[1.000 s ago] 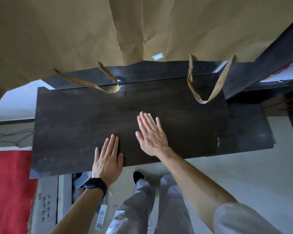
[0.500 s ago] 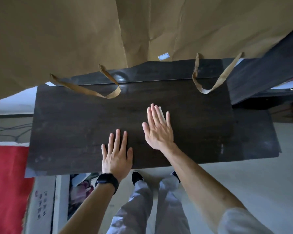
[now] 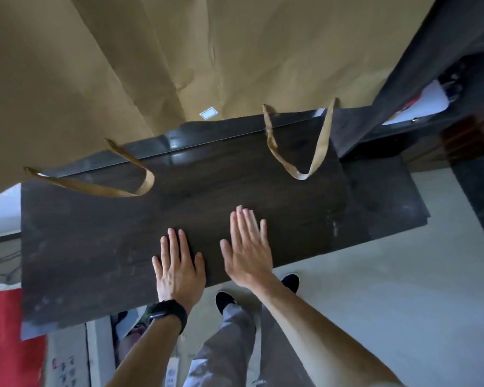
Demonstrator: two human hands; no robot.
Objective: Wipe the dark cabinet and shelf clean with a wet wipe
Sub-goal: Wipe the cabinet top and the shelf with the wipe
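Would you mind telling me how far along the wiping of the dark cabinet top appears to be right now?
Done: hard to judge; no clear clean patch shows. In hand: the right hand lies flat on the dark top, a sliver of pale wet wipe peeking past its fingers, while the left hand braces near the front edge. Left: smudges at the left end, pale streaks at the right, and the strip under the paper bag handles.

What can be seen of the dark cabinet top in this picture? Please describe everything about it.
The dark cabinet top is a flat rectangular panel of dark brown wood grain with a dull sheen. Faint pale smudges show near its right end and left front corner. The left hand lies flat on its front edge; the right hand presses flat beside it, a sliver of white wipe showing at the fingertips. Two tan paper-bag handles droop onto its back part.
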